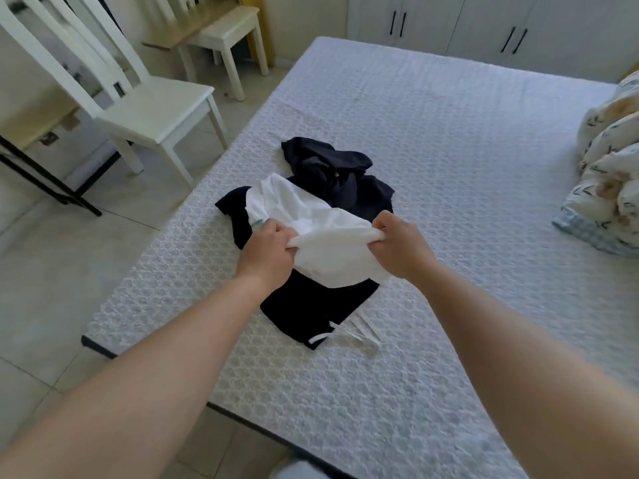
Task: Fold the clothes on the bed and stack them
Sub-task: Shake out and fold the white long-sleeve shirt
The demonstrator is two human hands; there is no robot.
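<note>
Left hand (268,252): grip clamped on the crumpled white cotton garment (311,223).
Right hand (397,247): likewise clamped.
Garment: over dark clothes (311,302), possibly shorts, near the quilted white bed (466,167)'s left edge.

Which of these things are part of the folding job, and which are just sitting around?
Part of the job:
white garment, gripped by left hand and right hand
black garment
dark crumpled garment
bed

Just there:
white chair
patterned quilt
wardrobe
</note>
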